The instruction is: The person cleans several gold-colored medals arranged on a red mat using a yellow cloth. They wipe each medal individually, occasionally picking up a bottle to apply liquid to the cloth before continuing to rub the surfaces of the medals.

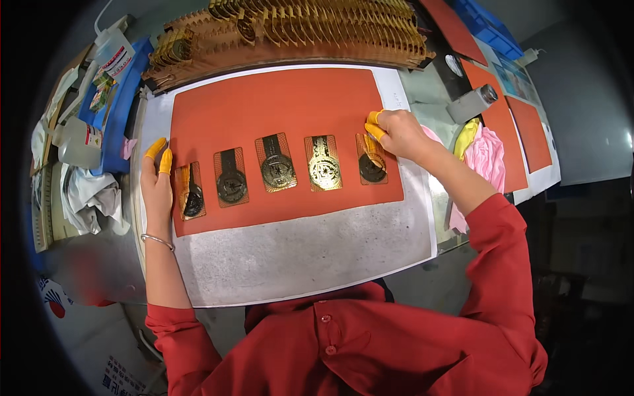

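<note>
Several thin metal cards with round medallion designs lie in a row on an orange sheet. The leftmost card (pixel 192 201) and the rightmost card (pixel 374 169) look part gold, part dark. Between them, a bright gold card (pixel 323 173) catches the light. My left hand (pixel 157 188) is beside the orange sheet's left edge, near the leftmost card, its fingers stretched out in yellow finger cots. Just above the rightmost card, my right hand (pixel 400 134) has its yellow-capped fingertips curled close together; anything between them is too small to make out.
Beyond the orange sheet (pixel 264 99) stands a slotted rack (pixel 297 39) full of gold cards. To the left are a blue tray (pixel 122 119), a plastic bottle (pixel 80 142) and white cloth (pixel 89 198). A clear bottle (pixel 472 104) and pink cloth (pixel 487 158) lie right.
</note>
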{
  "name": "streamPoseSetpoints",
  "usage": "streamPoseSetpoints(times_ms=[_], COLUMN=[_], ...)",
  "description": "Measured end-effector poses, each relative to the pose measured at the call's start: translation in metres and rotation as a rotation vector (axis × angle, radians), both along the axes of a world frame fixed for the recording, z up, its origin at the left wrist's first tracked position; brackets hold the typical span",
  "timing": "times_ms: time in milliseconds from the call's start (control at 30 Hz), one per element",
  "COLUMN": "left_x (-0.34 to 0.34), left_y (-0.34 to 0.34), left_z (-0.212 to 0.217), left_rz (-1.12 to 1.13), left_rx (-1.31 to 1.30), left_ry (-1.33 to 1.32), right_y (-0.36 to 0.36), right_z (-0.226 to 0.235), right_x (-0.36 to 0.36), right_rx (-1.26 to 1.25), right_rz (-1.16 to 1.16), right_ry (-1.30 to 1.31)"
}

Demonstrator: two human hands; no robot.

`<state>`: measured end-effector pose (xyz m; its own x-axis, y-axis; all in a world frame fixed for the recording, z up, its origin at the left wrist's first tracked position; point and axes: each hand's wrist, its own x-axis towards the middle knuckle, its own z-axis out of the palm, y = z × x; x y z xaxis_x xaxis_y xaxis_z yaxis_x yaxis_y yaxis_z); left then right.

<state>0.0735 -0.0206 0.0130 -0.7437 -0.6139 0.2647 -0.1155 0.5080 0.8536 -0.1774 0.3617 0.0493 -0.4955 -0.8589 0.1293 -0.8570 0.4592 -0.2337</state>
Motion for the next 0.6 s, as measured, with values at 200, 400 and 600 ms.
streamPoseSetpoints(times_ms=[200,400,600], left_x=[0.001,0.000,0.002], left_y=[0.001,-0.001,0.001], left_z=[0.001,-0.001,-0.001], left_rz=[-0.026,-0.015,-0.010], left_rx=[0.041,0.052,0.027], left_ry=[0.002,0.009,0.004], right_y=[0.003,0.033,0.024], right_z=[0.010,0.003,0.004], right_x=[0.006,0.037,0.022], right_rx=[0.021,0.035,-0.028], right_rz=[-0.086,0.165,0.086], right_ry=[-0.106,-0.057,-0.010])
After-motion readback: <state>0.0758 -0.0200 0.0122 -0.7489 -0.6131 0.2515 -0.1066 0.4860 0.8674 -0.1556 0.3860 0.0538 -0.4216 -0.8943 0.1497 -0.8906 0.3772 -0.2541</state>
